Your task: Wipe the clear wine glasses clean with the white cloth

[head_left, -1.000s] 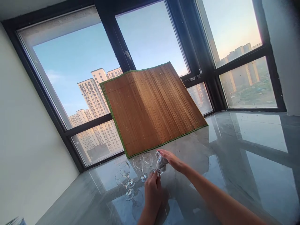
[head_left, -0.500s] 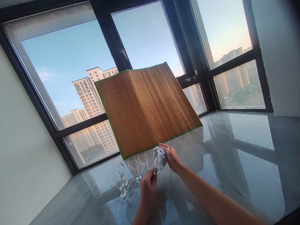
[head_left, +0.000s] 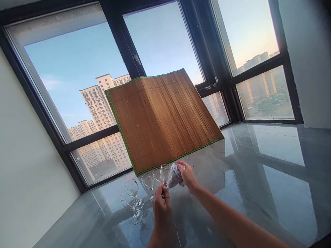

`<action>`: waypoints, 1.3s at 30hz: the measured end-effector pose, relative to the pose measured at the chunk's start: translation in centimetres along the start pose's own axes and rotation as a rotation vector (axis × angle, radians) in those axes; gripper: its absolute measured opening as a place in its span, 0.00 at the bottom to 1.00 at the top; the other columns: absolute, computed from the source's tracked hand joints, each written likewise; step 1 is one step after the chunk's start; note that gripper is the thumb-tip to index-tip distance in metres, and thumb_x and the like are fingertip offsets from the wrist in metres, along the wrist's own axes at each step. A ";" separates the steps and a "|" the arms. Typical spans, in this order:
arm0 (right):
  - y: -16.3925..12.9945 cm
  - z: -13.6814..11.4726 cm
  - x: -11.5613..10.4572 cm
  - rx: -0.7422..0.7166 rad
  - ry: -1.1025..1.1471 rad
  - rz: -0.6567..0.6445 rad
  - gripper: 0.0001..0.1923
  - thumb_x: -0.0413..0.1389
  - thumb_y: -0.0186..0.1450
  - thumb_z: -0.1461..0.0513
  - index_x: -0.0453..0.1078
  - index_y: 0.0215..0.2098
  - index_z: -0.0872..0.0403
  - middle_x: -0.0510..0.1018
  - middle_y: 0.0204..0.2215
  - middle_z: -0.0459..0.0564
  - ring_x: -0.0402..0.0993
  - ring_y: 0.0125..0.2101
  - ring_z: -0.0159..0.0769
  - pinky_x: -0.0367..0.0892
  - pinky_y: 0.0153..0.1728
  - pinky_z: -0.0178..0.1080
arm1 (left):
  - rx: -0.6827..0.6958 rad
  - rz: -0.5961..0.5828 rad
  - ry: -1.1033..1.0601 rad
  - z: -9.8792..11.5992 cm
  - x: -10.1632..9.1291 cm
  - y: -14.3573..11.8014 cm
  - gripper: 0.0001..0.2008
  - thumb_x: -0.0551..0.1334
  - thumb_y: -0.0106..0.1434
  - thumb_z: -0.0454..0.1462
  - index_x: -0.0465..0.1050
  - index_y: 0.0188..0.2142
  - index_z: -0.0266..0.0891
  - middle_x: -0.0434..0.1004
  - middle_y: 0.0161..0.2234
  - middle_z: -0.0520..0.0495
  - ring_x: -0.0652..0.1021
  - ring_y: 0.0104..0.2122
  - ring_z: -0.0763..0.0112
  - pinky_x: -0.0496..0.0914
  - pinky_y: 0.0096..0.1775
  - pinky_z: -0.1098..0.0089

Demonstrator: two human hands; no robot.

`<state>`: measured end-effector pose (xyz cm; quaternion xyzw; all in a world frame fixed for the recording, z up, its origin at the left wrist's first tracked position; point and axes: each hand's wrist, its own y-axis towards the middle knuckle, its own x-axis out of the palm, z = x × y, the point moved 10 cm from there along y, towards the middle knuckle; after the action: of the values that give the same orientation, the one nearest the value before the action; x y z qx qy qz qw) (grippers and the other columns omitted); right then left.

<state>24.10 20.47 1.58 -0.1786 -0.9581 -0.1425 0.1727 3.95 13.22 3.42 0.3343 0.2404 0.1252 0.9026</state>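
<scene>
Gleaming grey floor [head_left: 258,179] (windows [head_left: 77,75] behind)

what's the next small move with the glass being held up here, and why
Probably set the wine glass down on the glossy table beside the other glasses. The left hand holds it by the stem, and the right hand has the cloth bunched beside the bowl rather than inside it, which suggests the wiping is about done. If smears remain, one more pass instead.
</scene>
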 end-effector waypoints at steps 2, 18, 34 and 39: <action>-1.2 -0.3 1.8 0.014 0.021 -0.109 0.19 0.56 0.58 0.51 0.73 0.41 0.54 0.77 0.30 0.50 0.73 0.31 0.40 0.68 0.31 0.39 | -0.027 -0.027 -0.026 -0.6 0.6 -0.1 0.18 0.56 0.64 0.42 0.73 0.50 0.37 0.80 0.45 0.38 0.79 0.44 0.58 0.72 0.46 0.61; -4.1 -2.5 4.9 -0.151 0.055 -0.359 0.47 0.63 0.49 0.62 0.48 0.63 0.49 0.72 0.41 0.47 0.73 0.33 0.38 0.71 0.36 0.42 | 0.152 -0.147 0.120 2.1 1.5 -0.4 0.15 0.56 0.64 0.35 0.75 0.48 0.39 0.76 0.43 0.41 0.77 0.41 0.62 0.72 0.44 0.62; 2.2 0.9 -2.1 -0.247 -0.716 0.023 0.44 0.59 0.58 0.53 0.45 0.67 0.53 0.76 0.41 0.53 0.76 0.41 0.49 0.67 0.41 0.45 | -0.226 0.923 -0.043 -4.5 -17.2 0.0 0.34 0.61 0.40 0.32 0.59 0.50 0.43 0.57 0.46 0.45 0.64 0.52 0.53 0.58 0.57 0.49; 2.9 1.6 -2.9 -0.181 -0.754 0.014 0.41 0.58 0.58 0.55 0.47 0.66 0.52 0.75 0.37 0.51 0.75 0.37 0.45 0.65 0.36 0.40 | -0.458 0.877 -0.123 -9.1 -15.6 -0.4 0.31 0.59 0.37 0.30 0.56 0.44 0.45 0.58 0.39 0.49 0.67 0.48 0.54 0.66 0.47 0.52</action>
<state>27.33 22.80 -0.37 -0.2394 -0.9367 -0.1498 -0.2072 -14.03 11.79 2.61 0.2039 -0.0103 0.5226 0.8278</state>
